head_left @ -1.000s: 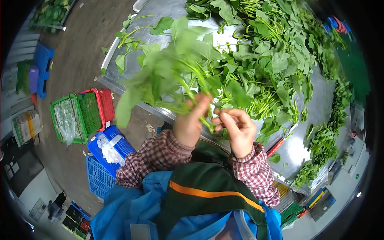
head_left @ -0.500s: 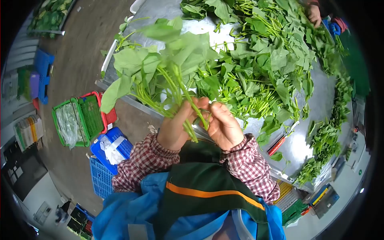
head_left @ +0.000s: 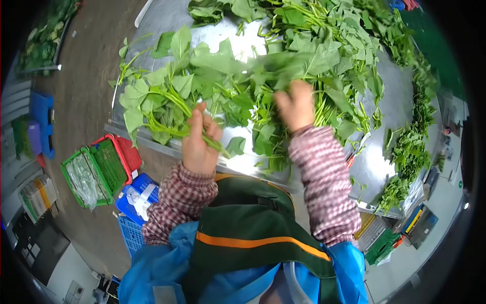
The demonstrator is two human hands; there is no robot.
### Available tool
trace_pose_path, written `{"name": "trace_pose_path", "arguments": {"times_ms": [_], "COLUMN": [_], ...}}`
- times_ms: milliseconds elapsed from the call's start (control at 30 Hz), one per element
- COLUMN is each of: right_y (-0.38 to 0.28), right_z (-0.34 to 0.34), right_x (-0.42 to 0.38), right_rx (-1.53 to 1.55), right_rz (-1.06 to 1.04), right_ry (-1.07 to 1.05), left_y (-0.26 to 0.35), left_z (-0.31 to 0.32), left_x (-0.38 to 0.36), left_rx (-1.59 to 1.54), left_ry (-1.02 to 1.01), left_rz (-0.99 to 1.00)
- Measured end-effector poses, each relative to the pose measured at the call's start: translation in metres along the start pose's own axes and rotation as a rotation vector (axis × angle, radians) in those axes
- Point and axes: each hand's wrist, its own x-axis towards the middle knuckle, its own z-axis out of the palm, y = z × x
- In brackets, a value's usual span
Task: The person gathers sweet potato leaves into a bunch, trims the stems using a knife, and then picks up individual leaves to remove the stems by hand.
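At the left of the frame, a green basket (head_left: 109, 164) stands on the floor beside a red basket (head_left: 127, 153). Left of centre, the left hand (head_left: 199, 147) has its fingers closed around the stems of a leafy bunch (head_left: 174, 99), over the near edge of the metal desk (head_left: 400, 83). Slightly right of centre, the right hand (head_left: 297, 109) touches the pile of leafy greens (head_left: 349, 55), but whether its blurred fingers are pinching a stem, I cannot tell.
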Motion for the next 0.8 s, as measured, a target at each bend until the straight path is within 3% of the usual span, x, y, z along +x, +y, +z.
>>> {"name": "trace_pose_path", "arguments": {"times_ms": [33, 100, 133, 200, 233, 267, 300, 333, 367, 433, 467, 500, 567, 600, 633, 700, 800], "right_y": [-0.025, -0.043, -0.041, -0.027, -0.011, 0.003, 0.023, 0.039, 0.052, 0.033, 0.014, 0.008, 0.032, 0.012, -0.003, 0.010, 0.021], "right_z": [0.007, 0.027, 0.023, 0.008, 0.000, -0.010, -0.015, -0.017, -0.016, -0.013, -0.004, 0.005, 0.025, 0.000, -0.025, -0.028, -0.027], "right_x": [-0.012, -0.052, -0.062, -0.074, -0.081, -0.079, -0.074, -0.068, -0.065, -0.056, -0.052, -0.052, -0.049, -0.047, -0.050, -0.043, -0.044], "right_rx": [-0.025, -0.006, 0.120, 0.353, 0.419, 0.547, 0.585, 0.510, 0.438, 0.206, -0.004, -0.067, 0.097, 0.408, 0.937, 0.886, 1.090], "right_rz": [-0.298, -0.428, -0.412, -0.348, -0.148, 0.180, 0.326, 0.248, 0.278, 0.061, -0.132, 0.011, -0.062, 0.188, 0.410, 0.445, 0.539], "right_ry": [-0.069, -0.081, -0.117, -0.253, -0.205, -0.171, -0.019, 0.130, 0.110, 0.011, 0.148, -0.053, 0.002, -0.053, -0.068, -0.138, -0.173], "left_y": [0.003, 0.010, 0.017, 0.037, 0.043, 0.044, 0.042, 0.039, 0.034, 0.022, 0.014, 0.009, 0.007, 0.017, 0.022, 0.031, 0.021], "left_z": [0.007, 0.019, 0.025, 0.015, 0.009, 0.003, -0.005, -0.011, -0.015, -0.011, -0.004, 0.004, 0.020, 0.022, 0.019, 0.013, 0.020], "left_x": [0.000, -0.004, -0.003, -0.002, -0.001, 0.001, 0.003, 0.005, 0.006, 0.007, 0.005, 0.001, -0.004, -0.010, -0.011, -0.010, -0.006], "left_rx": [0.035, 0.107, 0.129, 0.200, 0.240, 0.201, 0.165, 0.131, 0.072, -0.045, -0.018, 0.051, 0.183, 0.198, 0.237, 0.346, 0.383], "left_ry": [-0.001, 0.008, 0.070, 0.007, -0.023, -0.034, -0.046, -0.060, -0.051, -0.032, -0.038, -0.005, 0.050, -0.044, -0.035, -0.040, 0.017], "left_rz": [0.068, 0.176, 0.190, 0.197, 0.201, 0.172, 0.141, 0.111, 0.024, -0.137, -0.131, -0.083, 0.008, 0.071, 0.111, 0.162, 0.137]}}
